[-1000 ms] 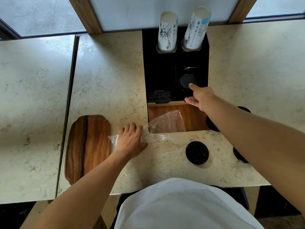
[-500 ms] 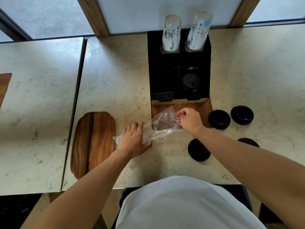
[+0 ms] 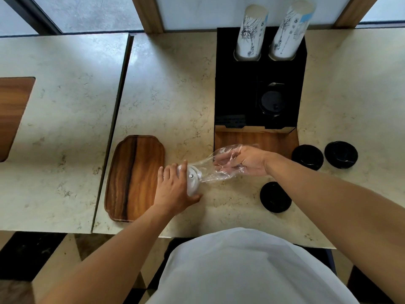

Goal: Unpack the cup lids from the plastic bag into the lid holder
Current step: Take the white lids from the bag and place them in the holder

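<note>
The clear plastic bag (image 3: 215, 166) lies stretched on the marble counter (image 3: 171, 88) between both hands: the left hand (image 3: 175, 187) clamps its closed end, fingers curled round a white lid (image 3: 192, 179) inside. The right hand (image 3: 243, 161) is pushed into the bag's open mouth, fingers loosely spread within the film, touching no lid. Three black lids (image 3: 275, 196) lie loose right of the bag, and one sits in the black lid holder (image 3: 236, 88) beyond.
</note>
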